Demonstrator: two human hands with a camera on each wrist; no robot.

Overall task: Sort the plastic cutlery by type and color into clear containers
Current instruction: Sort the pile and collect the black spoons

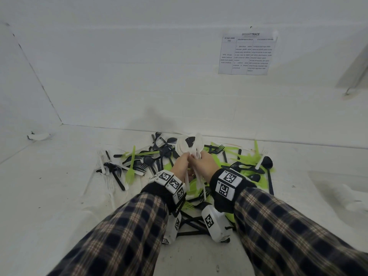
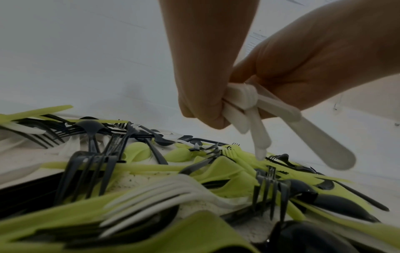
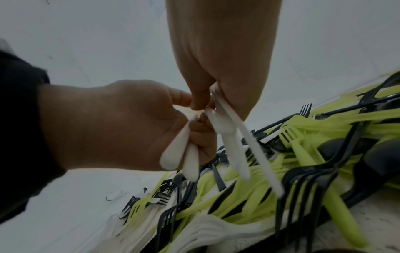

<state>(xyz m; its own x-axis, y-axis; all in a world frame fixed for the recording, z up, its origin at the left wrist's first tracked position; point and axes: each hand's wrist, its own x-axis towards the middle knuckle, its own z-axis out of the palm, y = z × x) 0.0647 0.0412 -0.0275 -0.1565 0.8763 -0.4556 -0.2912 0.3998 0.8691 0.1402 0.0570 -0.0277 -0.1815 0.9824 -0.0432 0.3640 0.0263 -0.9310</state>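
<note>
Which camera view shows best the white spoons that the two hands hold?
The head view: the white spoons show their bowls above both hands. The left wrist view and right wrist view show only handles.

the paper sheet (image 1: pixel 247 53) on the wall is headed "insighttrace"; its smaller print is illegible.

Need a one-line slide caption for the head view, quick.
Both hands, left hand and right hand, gather white spoons above a mixed cutlery pile.

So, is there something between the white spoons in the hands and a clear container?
No container is clearly visible in any view. Both the left hand and the right hand grip the white spoons above the pile.
</note>
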